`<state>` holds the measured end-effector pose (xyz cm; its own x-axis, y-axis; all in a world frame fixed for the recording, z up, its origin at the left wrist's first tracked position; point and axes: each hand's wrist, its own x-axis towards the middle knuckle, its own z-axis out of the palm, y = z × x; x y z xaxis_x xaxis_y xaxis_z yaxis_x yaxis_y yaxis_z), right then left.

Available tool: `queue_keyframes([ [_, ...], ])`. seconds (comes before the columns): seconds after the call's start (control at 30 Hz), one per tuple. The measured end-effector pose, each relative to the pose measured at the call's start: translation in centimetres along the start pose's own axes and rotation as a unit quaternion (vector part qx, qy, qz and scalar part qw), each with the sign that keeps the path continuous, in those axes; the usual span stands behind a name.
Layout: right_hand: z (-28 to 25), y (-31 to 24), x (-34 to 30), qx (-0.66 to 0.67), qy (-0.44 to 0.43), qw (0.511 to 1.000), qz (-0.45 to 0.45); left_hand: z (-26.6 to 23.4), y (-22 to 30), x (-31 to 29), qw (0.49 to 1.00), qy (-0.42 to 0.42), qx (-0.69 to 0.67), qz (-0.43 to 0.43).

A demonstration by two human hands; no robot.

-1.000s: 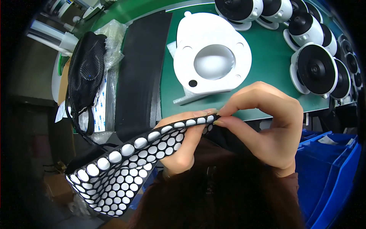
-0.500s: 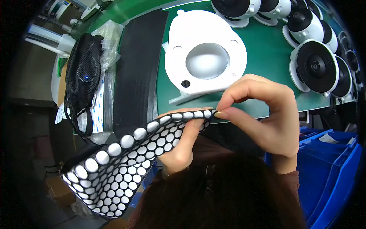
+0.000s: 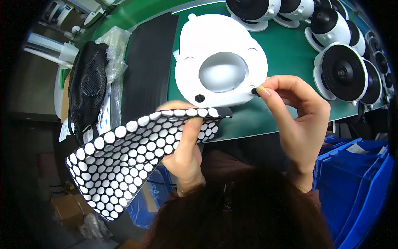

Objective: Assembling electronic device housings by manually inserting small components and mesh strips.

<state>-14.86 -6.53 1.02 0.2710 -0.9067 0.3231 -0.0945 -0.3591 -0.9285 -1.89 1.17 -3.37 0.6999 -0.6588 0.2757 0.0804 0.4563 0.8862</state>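
My left hand (image 3: 185,155) grips a bent black sheet covered in rows of white round dots (image 3: 137,157), thumb on the dotted side. At its right end one spot is bare black. Between thumb and forefinger, my right hand (image 3: 298,112) pinches a small black round pad (image 3: 255,91). The pad is at a shallow round recess near the lower right edge of a white plastic base (image 3: 190,79); whether it touches cannot be told. That base has a large central opening, and one black round pad (image 3: 200,98) sits at its lower left.
A long black board (image 3: 148,62) lies left of the base on the green table (image 3: 286,54). Farther left are a black mesh pouch (image 3: 88,83) and bubble wrap (image 3: 114,45). Several black-and-white round devices (image 3: 342,72) stand at the right. Blue bins (image 3: 352,178) are below the table edge.
My right hand has pulled away from the sheet's end and moved up to the base with a black pad. The dotted sheet has shifted slightly up and left with my left hand.
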Motion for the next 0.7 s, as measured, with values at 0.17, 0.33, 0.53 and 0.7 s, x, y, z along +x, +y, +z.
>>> queue_keyframes([
  [0.17, 0.5, 0.4, 0.0, -0.039, -0.007, 0.999, -0.025, 0.7, -0.1, 0.1, 1.0, -0.005, -0.015, -0.009],
  [0.33, 0.5, 0.2, 0.1, -0.056, 0.011, 0.998, -0.031, 1.6, 0.3, 0.1, 0.997, -0.009, -0.051, 0.06],
  [0.53, 0.6, 0.5, 0.0, -0.096, 0.005, 0.993, -0.073, 1.0, 0.2, 0.0, 0.999, 0.004, -0.039, 0.036],
  [0.7, 0.3, 0.7, 0.6, 0.055, -0.009, 0.997, 0.051, 0.3, 0.7, -0.1, 0.998, -0.004, -0.022, -0.06],
])
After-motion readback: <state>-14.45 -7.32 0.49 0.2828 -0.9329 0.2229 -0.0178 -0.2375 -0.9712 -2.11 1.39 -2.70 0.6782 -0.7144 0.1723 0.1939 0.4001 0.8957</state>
